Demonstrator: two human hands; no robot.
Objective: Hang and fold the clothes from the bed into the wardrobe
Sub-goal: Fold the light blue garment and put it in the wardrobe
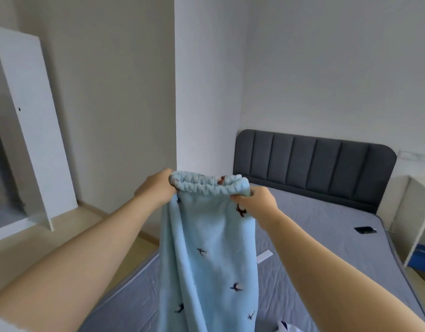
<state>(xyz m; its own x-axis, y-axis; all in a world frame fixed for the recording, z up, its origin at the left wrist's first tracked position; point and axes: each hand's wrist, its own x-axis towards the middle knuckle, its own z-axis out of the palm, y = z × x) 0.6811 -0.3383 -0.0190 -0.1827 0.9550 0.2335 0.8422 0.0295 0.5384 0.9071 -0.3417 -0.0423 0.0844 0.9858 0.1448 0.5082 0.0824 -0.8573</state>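
Observation:
I hold up light blue fleece pants (211,238) with small dark bird motifs by their elastic waistband, above the grey bed (326,224). My left hand (156,188) grips the waistband's left end. At the right end, my right hand (257,203) pinches the band. The pant legs hang straight down over the mattress and out of the bottom of the view. A bit of white cloth (287,328) peeks in at the bottom edge on the bed.
An open white wardrobe door (31,125) stands at the left, with wooden floor beside the bed. The dark grey padded headboard (309,164) is against the far wall. A black phone (364,229) and a white strip (264,256) lie on the mattress. White shelving (419,212) stands at the right.

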